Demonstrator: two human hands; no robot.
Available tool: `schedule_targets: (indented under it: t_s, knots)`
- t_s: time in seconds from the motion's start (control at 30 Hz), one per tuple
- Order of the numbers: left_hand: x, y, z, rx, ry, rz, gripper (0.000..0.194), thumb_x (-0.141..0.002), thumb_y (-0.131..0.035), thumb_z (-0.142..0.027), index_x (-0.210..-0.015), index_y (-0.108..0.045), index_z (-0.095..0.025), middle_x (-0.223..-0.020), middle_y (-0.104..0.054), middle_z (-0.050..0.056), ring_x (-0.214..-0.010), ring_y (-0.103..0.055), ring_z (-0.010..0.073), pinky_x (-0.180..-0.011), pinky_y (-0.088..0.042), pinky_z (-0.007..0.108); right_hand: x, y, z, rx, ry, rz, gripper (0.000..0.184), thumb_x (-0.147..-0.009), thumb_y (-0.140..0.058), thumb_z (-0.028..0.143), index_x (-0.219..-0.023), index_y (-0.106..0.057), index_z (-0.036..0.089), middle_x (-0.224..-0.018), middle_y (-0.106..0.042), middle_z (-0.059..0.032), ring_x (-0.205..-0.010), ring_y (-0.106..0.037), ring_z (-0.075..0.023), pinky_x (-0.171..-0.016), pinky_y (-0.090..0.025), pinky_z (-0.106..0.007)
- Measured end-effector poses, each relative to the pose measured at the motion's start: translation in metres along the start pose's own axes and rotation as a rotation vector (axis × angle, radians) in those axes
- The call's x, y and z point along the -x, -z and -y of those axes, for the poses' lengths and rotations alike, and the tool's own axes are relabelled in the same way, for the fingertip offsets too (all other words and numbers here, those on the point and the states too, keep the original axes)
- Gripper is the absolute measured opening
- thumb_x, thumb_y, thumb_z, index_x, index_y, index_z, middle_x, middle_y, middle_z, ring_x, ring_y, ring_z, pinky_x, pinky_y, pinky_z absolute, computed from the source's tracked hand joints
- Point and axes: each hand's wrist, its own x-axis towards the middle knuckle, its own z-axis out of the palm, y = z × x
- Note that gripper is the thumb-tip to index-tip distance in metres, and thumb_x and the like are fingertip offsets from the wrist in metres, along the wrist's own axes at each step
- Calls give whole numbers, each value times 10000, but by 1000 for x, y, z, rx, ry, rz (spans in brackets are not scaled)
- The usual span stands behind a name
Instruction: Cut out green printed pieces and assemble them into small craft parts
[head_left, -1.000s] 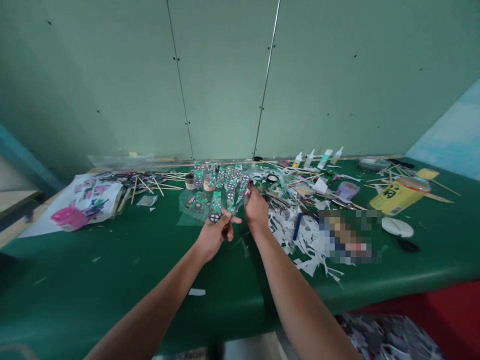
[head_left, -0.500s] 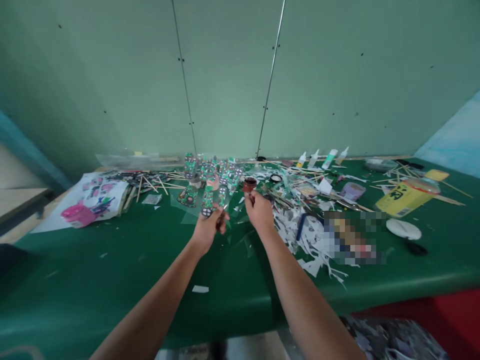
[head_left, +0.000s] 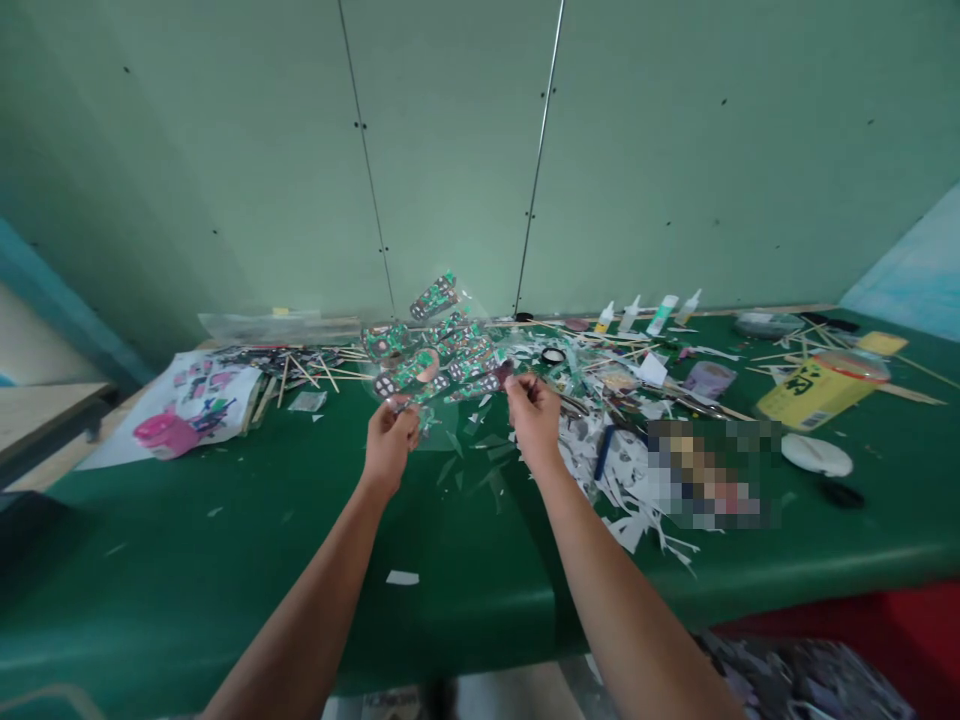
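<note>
A clear plastic sheet (head_left: pixel 469 388) bearing several printed shapes in green, dark and pinkish tones is raised and tilted over the green table. My left hand (head_left: pixel 388 442) pinches its near left edge. At the right edge, the closed thumb and fingers of my right hand (head_left: pixel 535 412) grip the sheet. A small brown jar (head_left: pixel 504 371) shows dimly right by those fingertips, partly covered; whether they touch it I cannot tell. The jar's round black-rimmed lid (head_left: pixel 553 355) lies to the right.
White paper scraps (head_left: pixel 634 490) are heaped at the right. Small glue bottles (head_left: pixel 663 314) stand along the wall, with a yellow-labelled tub (head_left: pixel 823 388) and white oval object (head_left: pixel 816 455) farther right. Thin sticks (head_left: pixel 283 382), a printed sheet (head_left: pixel 244 385) and a pink container (head_left: pixel 165 435) lie left.
The plastic sheet has lifted and turned, its shapes now spread out between my hands. My right hand has shifted slightly right, from the brown jar to the sheet's edge; my left moved left.
</note>
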Motion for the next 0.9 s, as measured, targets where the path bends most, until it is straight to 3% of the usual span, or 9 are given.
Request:
schedule_targets:
  t_s: [0.13,0.2,0.27,0.4,0.53,0.73,0.9]
  knots:
    - [4,0,-4,54,-37,15,341,-713,-655,-453,-914,-476,-244,-677,-547,-67,-455,-494,75,-418,-377,211,8,-8,10,23,-16,244,268,-776,-547,447,-645,-514,216,-514,-378,65,-489,-348,-101,-490,-286,-242]
    - [8,-4,-2,43,36,107,457,-690,-688,-451,-1048,-488,-247,-773,-598,-30,-515,-551,111,-437,-419,244,12,-10,16,27,-20,348,257,-781,-531,433,-642,-505,218,-516,-379,65,-491,-346,-102,-494,-282,-243]
    - [10,-7,0,22,124,175,525,-669,-722,-438,-1094,-485,-243,-737,-571,-44,-492,-513,97,-428,-407,235,15,-12,20,18,-30,394,259,-794,-511,437,-654,-499,220,-523,-386,64,-492,-346,-103,-495,-278,-243]
    - [10,-9,0,19,196,160,438,-670,-715,-505,-872,-444,-227,-625,-472,-84,-452,-439,69,-407,-364,203,17,-11,23,-15,-35,460,273,-806,-502,453,-661,-473,224,-525,-376,69,-481,-331,-100,-497,-274,-246]
    - [10,-6,-3,-9,238,182,483,-657,-692,-576,-749,-373,-226,-572,-422,-92,-441,-436,76,-400,-361,207,17,-11,24,-39,-32,520,268,-821,-492,459,-691,-473,226,-540,-362,75,-475,-316,-97,-500,-271,-247]
    - [14,-3,8,-190,224,224,442,-610,-724,-572,-632,-519,-182,-500,-504,-40,-399,-442,93,-369,-337,232,18,-11,26,40,56,572,266,-840,-481,423,-673,-476,217,-579,-383,58,-535,-371,-109,-546,-288,-251]
    - [13,-5,14,-277,178,148,441,-614,-705,-587,-594,-583,-164,-471,-487,-40,-428,-419,80,-408,-327,219,23,-13,26,210,115,589,259,-879,-433,417,-705,-460,227,-574,-375,56,-538,-392,-122,-546,-281,-249]
